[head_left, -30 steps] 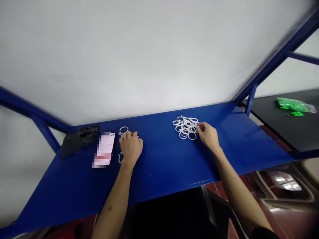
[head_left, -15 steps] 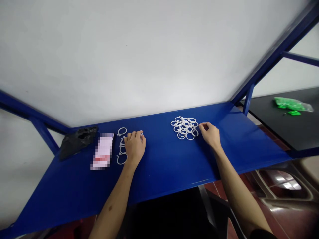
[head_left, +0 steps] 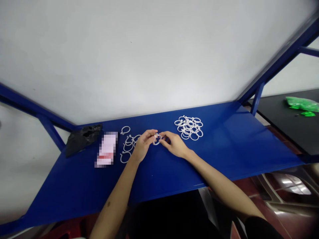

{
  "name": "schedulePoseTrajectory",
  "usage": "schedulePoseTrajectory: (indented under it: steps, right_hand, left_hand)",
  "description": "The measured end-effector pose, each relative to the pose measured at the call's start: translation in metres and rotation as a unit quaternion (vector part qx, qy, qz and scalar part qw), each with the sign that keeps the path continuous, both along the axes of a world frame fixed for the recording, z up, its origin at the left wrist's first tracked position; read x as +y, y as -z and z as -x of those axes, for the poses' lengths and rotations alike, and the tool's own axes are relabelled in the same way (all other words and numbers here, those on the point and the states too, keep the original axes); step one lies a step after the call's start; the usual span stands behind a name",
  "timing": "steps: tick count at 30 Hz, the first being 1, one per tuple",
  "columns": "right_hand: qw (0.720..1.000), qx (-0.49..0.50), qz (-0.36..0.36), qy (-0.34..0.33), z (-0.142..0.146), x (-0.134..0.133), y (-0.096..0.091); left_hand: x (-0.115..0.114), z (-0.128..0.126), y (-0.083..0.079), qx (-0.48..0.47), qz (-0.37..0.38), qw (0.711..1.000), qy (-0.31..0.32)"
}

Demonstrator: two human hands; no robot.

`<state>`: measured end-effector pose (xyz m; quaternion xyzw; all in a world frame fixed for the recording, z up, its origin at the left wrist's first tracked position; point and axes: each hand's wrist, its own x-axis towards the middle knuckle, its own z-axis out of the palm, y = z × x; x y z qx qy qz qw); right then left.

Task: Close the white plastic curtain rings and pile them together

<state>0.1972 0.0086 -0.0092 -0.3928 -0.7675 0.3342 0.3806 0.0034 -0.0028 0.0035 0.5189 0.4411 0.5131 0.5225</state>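
Near the middle of the blue table, a white curtain ring [head_left: 157,140] is held between my two hands. My left hand [head_left: 142,146] pinches it from the left, fingers curved over its upper side. From the right, my right hand [head_left: 175,143] grips the ring's edge between thumb and fingers. Several white rings [head_left: 128,146], some with their ends apart, lie beside and partly behind my left hand. To the right is a heaped pile of similar white rings [head_left: 189,127], each with a small knob, apart from both hands.
A phone with a blurred screen [head_left: 107,149] lies left of the loose rings, beside a crumpled black plastic bag [head_left: 83,139]. Blue frame bars [head_left: 258,99] rise at the table's ends. On a black table at right lies a bag of green items [head_left: 302,104]; a chair [head_left: 286,192] stands below.
My right hand has moved left from beside the pile to meet my left hand. My left hand has shifted right and lifted off the loose rings. A ring now shows between the hands.
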Motion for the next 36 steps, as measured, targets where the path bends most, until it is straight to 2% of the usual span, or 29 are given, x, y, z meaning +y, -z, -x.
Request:
schedulePoseTrajectory:
  steps: [3, 7, 12, 17, 21, 25, 28, 30, 33, 36]
  right_hand:
    - [0.999, 0.033, 0.021, 0.018, 0.012, -0.012, 0.004]
    - [0.997, 0.032, 0.006, 0.065, 0.008, -0.021, 0.008]
    - [0.996, 0.000, -0.064, 0.066, 0.001, -0.024, 0.010]
    - [0.990, -0.028, -0.131, 0.031, -0.007, -0.023, 0.010]
    - [0.989, -0.061, -0.138, 0.005, -0.013, -0.021, 0.011]
    - [0.987, -0.085, -0.135, 0.018, -0.012, -0.019, 0.011]
    - [0.985, -0.085, -0.146, 0.043, -0.009, -0.019, 0.006]
    - [0.980, -0.087, -0.166, 0.074, -0.009, -0.018, -0.001]
    - [0.966, -0.101, -0.182, 0.152, -0.016, -0.015, -0.014]
    - [0.953, -0.107, -0.174, 0.223, -0.032, -0.010, -0.027]
  left_hand:
    - [0.000, -0.003, 0.005, -0.013, 0.032, 0.999, 0.017]
    - [-0.001, -0.008, 0.008, 0.073, 0.045, 0.996, -0.017]
    - [-0.006, -0.015, 0.012, 0.153, -0.015, 0.988, -0.029]
    - [-0.009, -0.018, 0.016, 0.175, -0.067, 0.982, -0.028]
    - [-0.010, -0.019, 0.016, 0.203, -0.107, 0.973, -0.024]
    - [-0.009, -0.018, 0.016, 0.259, -0.151, 0.953, -0.030]
    - [-0.004, -0.009, 0.015, 0.338, -0.186, 0.921, -0.051]
    - [-0.001, 0.001, 0.014, 0.408, -0.191, 0.888, -0.095]
    - [0.002, 0.015, 0.010, 0.523, -0.157, 0.818, -0.182]
    - [0.000, 0.022, 0.006, 0.621, -0.105, 0.749, -0.204]
